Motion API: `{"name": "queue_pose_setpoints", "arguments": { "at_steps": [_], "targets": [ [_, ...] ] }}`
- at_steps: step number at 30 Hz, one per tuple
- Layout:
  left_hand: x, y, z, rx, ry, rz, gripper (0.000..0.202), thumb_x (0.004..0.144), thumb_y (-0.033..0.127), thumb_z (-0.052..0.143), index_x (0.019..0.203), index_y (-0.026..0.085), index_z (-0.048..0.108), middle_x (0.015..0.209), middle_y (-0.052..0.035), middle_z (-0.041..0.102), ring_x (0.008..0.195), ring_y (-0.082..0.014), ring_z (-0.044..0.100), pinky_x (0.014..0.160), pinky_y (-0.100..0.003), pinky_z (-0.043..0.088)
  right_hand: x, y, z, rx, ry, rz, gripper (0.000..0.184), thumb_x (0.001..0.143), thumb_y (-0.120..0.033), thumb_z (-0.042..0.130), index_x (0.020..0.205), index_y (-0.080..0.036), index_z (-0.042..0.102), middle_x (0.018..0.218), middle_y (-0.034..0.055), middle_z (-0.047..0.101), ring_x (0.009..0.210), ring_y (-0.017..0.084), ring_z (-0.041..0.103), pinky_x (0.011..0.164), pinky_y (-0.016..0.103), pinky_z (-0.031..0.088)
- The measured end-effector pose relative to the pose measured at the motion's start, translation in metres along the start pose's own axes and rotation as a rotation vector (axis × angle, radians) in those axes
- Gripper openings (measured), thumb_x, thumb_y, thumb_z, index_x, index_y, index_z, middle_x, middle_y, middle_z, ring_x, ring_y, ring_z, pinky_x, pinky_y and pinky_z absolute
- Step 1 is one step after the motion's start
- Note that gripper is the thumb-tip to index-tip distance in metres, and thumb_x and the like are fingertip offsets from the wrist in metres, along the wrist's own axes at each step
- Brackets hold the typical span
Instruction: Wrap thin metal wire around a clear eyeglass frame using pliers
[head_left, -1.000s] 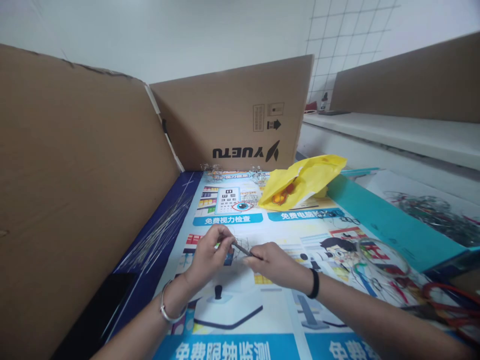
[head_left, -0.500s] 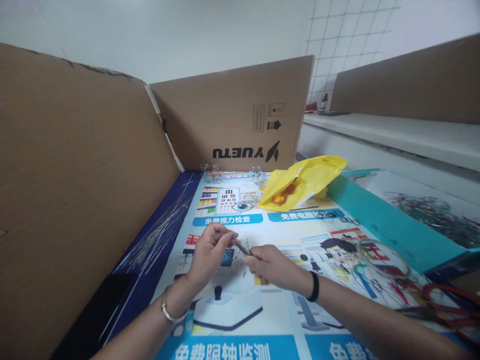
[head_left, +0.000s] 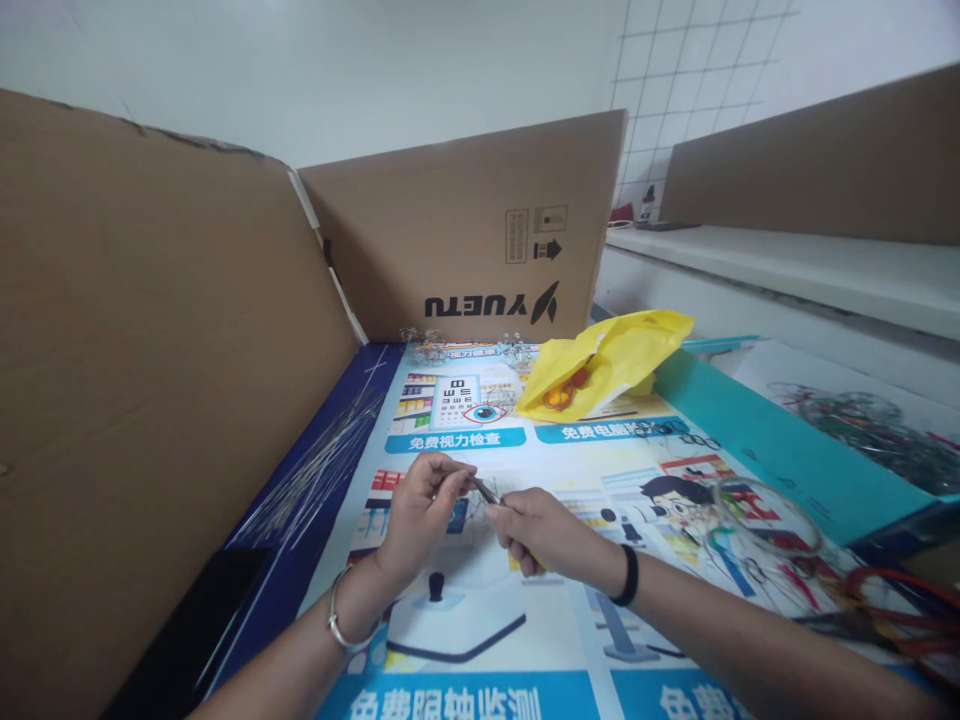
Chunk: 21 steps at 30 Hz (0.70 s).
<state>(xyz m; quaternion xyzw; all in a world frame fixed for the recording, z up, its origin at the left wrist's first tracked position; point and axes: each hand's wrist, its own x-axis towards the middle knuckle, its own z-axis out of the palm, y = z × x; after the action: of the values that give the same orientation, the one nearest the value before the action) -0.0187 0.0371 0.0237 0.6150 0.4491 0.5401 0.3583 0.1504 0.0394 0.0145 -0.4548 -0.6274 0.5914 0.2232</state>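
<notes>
My right hand (head_left: 544, 530) is closed around pliers (head_left: 484, 490), whose dark jaws point up and left; a bit of yellow handle shows under the fingers. Thumb and forefinger of my left hand (head_left: 424, 510) are pinched together at the tip of the jaws, on what looks like a thin wire, mostly hidden by the fingers. Fine dark wire ends (head_left: 475, 508) fan out just below the jaws. Both hands are over a printed poster sheet (head_left: 480, 590) that covers the table.
Straight thin wires (head_left: 315, 470) lie along the left. A yellow bag (head_left: 645, 350) with something orange inside is behind my hands. Coiled wires (head_left: 772, 520) and red-handled tools (head_left: 900, 600) lie right, near a turquoise box (head_left: 780, 450) of tangled wire. Cardboard panels (head_left: 450, 220) stand behind and left.
The pliers have tilted slightly and my right hand's lower fingers have loosened a little, showing some yellow handle. My left hand has shifted only slightly and stays at the jaws.
</notes>
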Motion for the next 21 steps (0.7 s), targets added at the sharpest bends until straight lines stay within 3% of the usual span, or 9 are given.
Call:
{"name": "queue_pose_setpoints", "arguments": {
  "at_steps": [5,11,16,21],
  "targets": [
    [-0.001,-0.001,-0.001,0.045,-0.009,0.013,0.011,0.082,0.026,0.051,0.086,0.015,0.052,0.081,-0.0048,0.065,0.072,-0.0134,0.063,0.069,-0.028,0.051,-0.001,-0.001,0.001,-0.111,0.034,-0.053,0.040,0.079,-0.050,0.044,0.061,-0.015,0.048,0.044,-0.0037,0.046,0.036,0.007,0.047,0.036,0.017,0.035],
    [-0.001,0.001,0.000,0.041,-0.003,-0.005,0.011,0.080,0.027,0.053,0.085,0.016,0.051,0.081,-0.0042,0.065,0.072,-0.0139,0.064,0.069,-0.027,0.050,-0.005,-0.009,0.004,-0.065,0.016,0.033,0.035,0.079,-0.046,0.043,0.061,-0.016,0.047,0.041,-0.0047,0.046,0.032,0.007,0.045,0.031,0.016,0.032],
    [-0.001,0.005,0.001,-0.018,0.010,-0.013,0.010,0.080,0.026,0.053,0.084,0.017,0.051,0.082,-0.0037,0.067,0.070,-0.0128,0.064,0.066,-0.026,0.050,-0.011,-0.015,0.014,0.189,-0.067,0.040,0.035,0.077,-0.047,0.045,0.058,-0.017,0.044,0.034,-0.0067,0.042,0.027,0.006,0.039,0.028,0.016,0.024],
    [-0.004,0.014,0.005,-0.114,0.041,-0.083,0.011,0.081,0.026,0.052,0.086,0.017,0.048,0.083,-0.0032,0.068,0.069,-0.0115,0.063,0.067,-0.026,0.050,-0.011,-0.008,0.029,0.491,-0.109,-0.003,0.042,0.070,-0.056,0.050,0.055,-0.017,0.043,0.035,-0.0077,0.040,0.028,0.008,0.042,0.027,0.017,0.026]
  ]
}}
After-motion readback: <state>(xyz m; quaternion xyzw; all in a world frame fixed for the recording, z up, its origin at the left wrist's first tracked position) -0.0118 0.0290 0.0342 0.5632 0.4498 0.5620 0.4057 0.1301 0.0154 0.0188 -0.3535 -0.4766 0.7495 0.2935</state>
